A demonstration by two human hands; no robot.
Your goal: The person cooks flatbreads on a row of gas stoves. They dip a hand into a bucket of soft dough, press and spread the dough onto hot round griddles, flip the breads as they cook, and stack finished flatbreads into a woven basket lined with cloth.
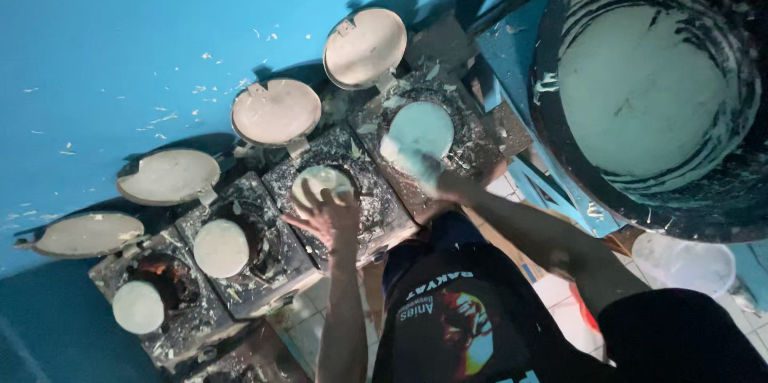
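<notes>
Head view, and the picture is turned about, arms reaching in from the bottom edge. A row of four crusted presses (336, 191) runs along the bench (448, 39) against a blue wall (120, 23), each with its round lid (276, 111) tipped back. Every one of the four carries a pale disc: the two far-left discs (221, 248) lie flat and alone in their presses, so that end looks loaded, while the two nearer ones are in hand right now.

Left hand (330, 211): fingers spread wide, fingertips resting on the rim of the third disc (320, 181), touching it rather than gripping; wrist straight, forearm coming straight in from below.

Right hand (450, 183): arm stretched long from the lower right, fingers closed on the edge of the fourth disc (419, 133), which lies in the end press. It is blurred, so how firm the pinch is, hard to call.

Big dark tub (652, 87) at right is full of pale batter, so plenty looks left. Scraps litter the presses and wall.
</notes>
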